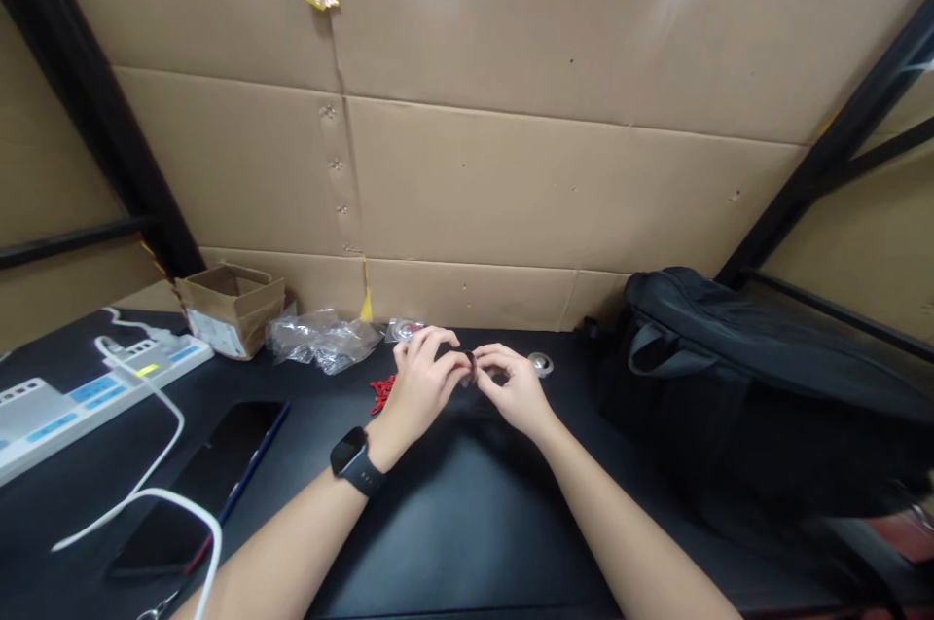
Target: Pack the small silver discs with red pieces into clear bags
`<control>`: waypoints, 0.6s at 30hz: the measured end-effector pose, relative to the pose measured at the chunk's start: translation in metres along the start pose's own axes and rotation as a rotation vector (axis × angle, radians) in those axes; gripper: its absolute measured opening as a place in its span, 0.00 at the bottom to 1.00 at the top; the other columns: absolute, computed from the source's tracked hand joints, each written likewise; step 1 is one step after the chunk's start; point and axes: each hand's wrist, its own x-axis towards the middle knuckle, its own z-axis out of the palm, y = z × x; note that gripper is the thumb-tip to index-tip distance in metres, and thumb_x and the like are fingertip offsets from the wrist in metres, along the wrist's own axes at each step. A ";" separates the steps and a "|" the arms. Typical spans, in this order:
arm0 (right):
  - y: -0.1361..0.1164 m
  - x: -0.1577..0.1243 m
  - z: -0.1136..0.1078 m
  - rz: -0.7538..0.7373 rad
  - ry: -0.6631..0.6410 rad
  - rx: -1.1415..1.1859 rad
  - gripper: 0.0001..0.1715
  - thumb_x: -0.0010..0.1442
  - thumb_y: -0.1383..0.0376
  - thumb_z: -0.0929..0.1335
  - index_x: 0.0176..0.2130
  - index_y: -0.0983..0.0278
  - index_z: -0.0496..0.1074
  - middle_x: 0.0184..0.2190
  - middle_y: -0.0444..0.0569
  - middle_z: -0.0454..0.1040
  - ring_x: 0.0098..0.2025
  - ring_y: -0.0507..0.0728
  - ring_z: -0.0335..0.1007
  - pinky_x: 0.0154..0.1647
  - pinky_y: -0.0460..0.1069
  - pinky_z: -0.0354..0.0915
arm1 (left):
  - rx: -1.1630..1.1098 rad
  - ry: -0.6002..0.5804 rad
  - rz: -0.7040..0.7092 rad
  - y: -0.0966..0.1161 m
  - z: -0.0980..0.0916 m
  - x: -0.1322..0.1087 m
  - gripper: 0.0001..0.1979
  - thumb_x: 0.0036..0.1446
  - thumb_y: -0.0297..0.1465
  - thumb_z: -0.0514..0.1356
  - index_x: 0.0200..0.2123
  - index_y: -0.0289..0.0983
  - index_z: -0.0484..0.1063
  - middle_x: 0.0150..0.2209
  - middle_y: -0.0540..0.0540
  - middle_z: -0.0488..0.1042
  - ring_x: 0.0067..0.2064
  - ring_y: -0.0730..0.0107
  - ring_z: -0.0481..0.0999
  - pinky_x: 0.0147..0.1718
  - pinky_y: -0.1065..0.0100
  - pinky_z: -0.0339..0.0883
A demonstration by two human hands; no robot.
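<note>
My left hand point(421, 382), with a dark watch on its wrist, meets my right hand point(515, 390) above the middle of the black table point(467, 523). Between their fingertips is a small, dark, round-edged piece point(471, 366), mostly hidden, its kind unclear. Thumb and fingers of both hands are pinched on it. A cluster of small red pieces point(380, 393) lies just left of my left hand. Beyond my right hand rests a round clear item point(541, 365) with a pale centre. Behind my left hand sits a small clear packet point(403, 330), partly covered.
An opened cardboard box point(232, 309) and crumpled clear plastic bags point(325, 340) stand along the cardboard wall point(474, 182). At left lie a white power strip point(94, 401), a white cable point(164, 493) and a dark phone point(208, 484). A black bag point(759, 406) fills the right side.
</note>
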 end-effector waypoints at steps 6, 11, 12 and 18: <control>0.000 0.000 -0.003 -0.070 -0.039 -0.188 0.04 0.58 0.69 0.69 0.32 0.63 0.75 0.43 0.50 0.74 0.44 0.56 0.72 0.40 0.49 0.69 | -0.077 -0.079 -0.054 -0.005 -0.003 0.004 0.07 0.66 0.35 0.57 0.42 0.45 0.75 0.52 0.45 0.71 0.58 0.56 0.65 0.53 0.54 0.54; 0.003 -0.002 -0.004 -0.161 -0.123 -0.422 0.04 0.56 0.71 0.69 0.31 0.62 0.74 0.45 0.50 0.72 0.48 0.58 0.68 0.50 0.52 0.67 | -0.174 -0.204 -0.113 -0.008 -0.004 0.004 0.12 0.67 0.39 0.54 0.50 0.49 0.73 0.58 0.48 0.69 0.60 0.58 0.62 0.56 0.54 0.53; 0.004 -0.003 -0.004 -0.173 -0.143 -0.457 0.04 0.56 0.71 0.69 0.31 0.62 0.73 0.46 0.50 0.72 0.48 0.58 0.67 0.49 0.52 0.67 | -0.176 -0.245 -0.105 -0.008 -0.003 0.003 0.12 0.67 0.41 0.55 0.49 0.49 0.74 0.58 0.49 0.69 0.60 0.57 0.62 0.56 0.53 0.53; 0.004 -0.003 -0.006 -0.213 -0.217 -0.634 0.04 0.59 0.68 0.69 0.31 0.62 0.72 0.48 0.51 0.71 0.49 0.59 0.65 0.49 0.53 0.66 | -0.146 -0.375 -0.062 -0.009 0.006 -0.004 0.13 0.65 0.43 0.56 0.48 0.47 0.76 0.55 0.48 0.73 0.58 0.54 0.62 0.54 0.52 0.53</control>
